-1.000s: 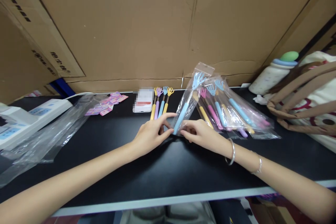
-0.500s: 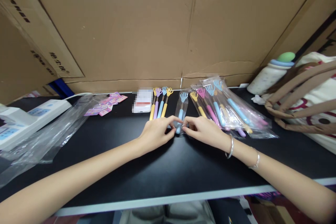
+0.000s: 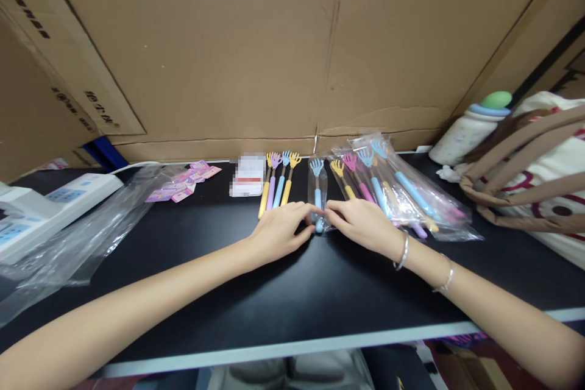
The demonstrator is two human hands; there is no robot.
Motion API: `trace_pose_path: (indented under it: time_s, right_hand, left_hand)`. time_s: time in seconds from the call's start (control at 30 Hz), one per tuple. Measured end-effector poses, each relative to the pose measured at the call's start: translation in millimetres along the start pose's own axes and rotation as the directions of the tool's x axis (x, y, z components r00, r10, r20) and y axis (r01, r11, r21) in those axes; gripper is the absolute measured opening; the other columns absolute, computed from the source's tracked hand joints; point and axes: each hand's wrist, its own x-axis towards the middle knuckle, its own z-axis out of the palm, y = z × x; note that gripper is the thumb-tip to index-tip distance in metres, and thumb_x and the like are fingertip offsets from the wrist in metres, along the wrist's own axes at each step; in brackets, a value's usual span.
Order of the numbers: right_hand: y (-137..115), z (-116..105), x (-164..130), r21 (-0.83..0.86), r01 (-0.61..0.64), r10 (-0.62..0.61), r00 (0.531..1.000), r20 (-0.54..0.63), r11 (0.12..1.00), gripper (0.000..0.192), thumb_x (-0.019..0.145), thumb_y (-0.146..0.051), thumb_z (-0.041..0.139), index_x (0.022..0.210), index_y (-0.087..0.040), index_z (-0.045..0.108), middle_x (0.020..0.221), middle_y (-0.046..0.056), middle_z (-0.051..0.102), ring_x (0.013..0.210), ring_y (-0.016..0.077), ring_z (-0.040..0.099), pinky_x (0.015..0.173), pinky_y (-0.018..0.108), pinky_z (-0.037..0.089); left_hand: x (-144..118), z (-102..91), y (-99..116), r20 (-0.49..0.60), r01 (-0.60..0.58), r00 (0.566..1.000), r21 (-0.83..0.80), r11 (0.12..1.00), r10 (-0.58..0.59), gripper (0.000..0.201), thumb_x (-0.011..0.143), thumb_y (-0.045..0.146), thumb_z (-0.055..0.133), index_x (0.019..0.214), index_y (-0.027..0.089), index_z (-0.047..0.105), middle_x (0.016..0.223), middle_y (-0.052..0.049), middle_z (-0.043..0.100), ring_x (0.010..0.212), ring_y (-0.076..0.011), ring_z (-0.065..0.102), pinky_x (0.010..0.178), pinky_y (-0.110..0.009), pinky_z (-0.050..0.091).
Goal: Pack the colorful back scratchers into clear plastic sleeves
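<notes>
A blue hand-shaped back scratcher in a clear bag (image 3: 317, 186) lies flat on the black table (image 3: 283, 292). My left hand (image 3: 281, 230) and my right hand (image 3: 362, 223) meet at its near end, fingertips pressing on the bag's lower edge. To its left lie several unbagged scratchers (image 3: 278, 183) in yellow, purple and blue. On its right, a pile of bagged scratchers (image 3: 393, 189) fans out.
A white box (image 3: 247, 175) sits by the loose scratchers, pink cards (image 3: 183, 183) further left. Empty clear bags (image 3: 77, 237) and a white power strip (image 3: 50, 201) lie at the left. A bottle (image 3: 470, 128) and a tote bag (image 3: 534, 177) stand right. Cardboard (image 3: 274, 42) walls the back.
The bagged blue scratcher, held tilted up a second ago, has been laid flat on the table beside the pile. Both hands have shifted slightly right with it.
</notes>
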Motion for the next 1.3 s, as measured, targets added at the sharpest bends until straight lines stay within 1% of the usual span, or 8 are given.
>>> trace_pose_path:
  time_s: [0.13, 0.4, 0.57, 0.67, 0.8, 0.93, 1.13, 1.3]
  right_hand:
    - [2, 1, 0, 0.024, -0.021, 0.021, 1.0, 0.005, 0.999, 0.037, 0.093, -0.046, 0.039, 0.075, -0.022, 0.06, 0.066, 0.001, 0.065, 0.062, 0.016, 0.058, 0.054, 0.025, 0.025]
    - [2, 1, 0, 0.049, -0.014, 0.013, 1.0, 0.018, 0.999, 0.03, 0.091, -0.043, 0.044, 0.077, -0.022, 0.062, 0.065, 0.0, 0.065, 0.059, 0.0146, 0.057, 0.052, 0.024, 0.025]
    - [-1, 2, 0, 0.084, -0.016, 0.016, 1.0, 0.0, 0.996, 0.027, 0.09, -0.04, 0.046, 0.076, -0.022, 0.061, 0.062, -0.001, 0.063, 0.056, 0.0135, 0.054, 0.052, 0.023, 0.025]
    - [-2, 3, 0, 0.142, -0.003, 0.007, 1.0, -0.025, 0.99, 0.023, 0.088, -0.036, 0.047, 0.074, -0.022, 0.058, 0.062, -0.001, 0.062, 0.056, 0.0127, 0.053, 0.053, 0.022, 0.026]
    - [-1, 5, 3, 0.221, 0.029, -0.004, 0.994, -0.111, 0.975, 0.021, 0.087, -0.031, 0.045, 0.071, -0.021, 0.052, 0.06, -0.002, 0.058, 0.056, 0.0122, 0.052, 0.054, 0.022, 0.028]
    - [4, 1, 5, 0.255, 0.015, 0.04, 0.977, -0.208, 0.967, 0.019, 0.085, -0.029, 0.045, 0.068, -0.021, 0.048, 0.058, -0.004, 0.054, 0.055, 0.0114, 0.048, 0.058, 0.022, 0.03]
    - [21, -26, 4, 0.323, -0.001, 0.107, 0.944, -0.312, 0.946, 0.02, 0.083, -0.032, 0.043, 0.066, -0.021, 0.044, 0.056, -0.004, 0.048, 0.052, 0.0118, 0.042, 0.056, 0.023, 0.03]
    - [38, -46, 0, 0.226, -0.045, 0.144, 0.884, -0.444, 0.973, 0.021, 0.079, -0.032, 0.044, 0.062, -0.021, 0.039, 0.055, -0.004, 0.04, 0.053, 0.0121, 0.038, 0.055, 0.024, 0.028]
  left_hand:
    - [1, -0.8, 2, 0.028, -0.016, 1.0, 0.041, 0.999, 0.015, 0.024, 0.088, 0.023, 0.052, 0.112, 0.024, 0.055, 0.096, 0.0, 0.065, 0.094, -0.0178, 0.06, 0.076, -0.028, 0.046]
    - [-5, -0.5, 0, 0.043, -0.051, 0.998, 0.158, 0.986, 0.045, 0.031, 0.09, 0.026, 0.051, 0.121, 0.025, 0.051, 0.102, -0.001, 0.063, 0.096, -0.0182, 0.06, 0.076, -0.029, 0.049]
    - [-15, -0.3, 0, 0.025, -0.106, 0.994, 0.256, 0.961, 0.103, 0.035, 0.09, 0.022, 0.05, 0.125, 0.021, 0.047, 0.104, -0.003, 0.064, 0.099, -0.0191, 0.059, 0.08, -0.03, 0.051]
    - [-21, -0.3, -3, 0.027, -0.152, 0.988, 0.263, 0.953, 0.151, 0.031, 0.092, 0.024, 0.047, 0.123, 0.021, 0.047, 0.104, -0.004, 0.064, 0.098, -0.0192, 0.06, 0.079, -0.03, 0.051]
    - [-27, -0.5, -9, 0.031, -0.236, 0.971, 0.227, 0.945, 0.235, 0.027, 0.092, 0.017, 0.043, 0.117, 0.019, 0.05, 0.104, -0.005, 0.065, 0.096, -0.0188, 0.06, 0.081, -0.03, 0.05]
    - [-28, -1.4, -12, 0.022, -0.259, 0.965, 0.201, 0.945, 0.26, 0.026, 0.09, 0.013, 0.042, 0.113, 0.02, 0.052, 0.104, -0.003, 0.065, 0.096, -0.0177, 0.059, 0.082, -0.029, 0.049]
    - [-27, -3.5, -12, 0.043, -0.295, 0.955, 0.181, 0.938, 0.293, 0.025, 0.091, 0.009, 0.039, 0.108, 0.02, 0.055, 0.109, -0.003, 0.065, 0.102, -0.0162, 0.058, 0.089, -0.028, 0.047]
    - [-28, -3.1, -13, 0.022, -0.289, 0.957, 0.165, 0.943, 0.29, 0.025, 0.09, 0.008, 0.039, 0.106, 0.02, 0.056, 0.111, -0.003, 0.065, 0.102, -0.0158, 0.058, 0.088, -0.028, 0.048]
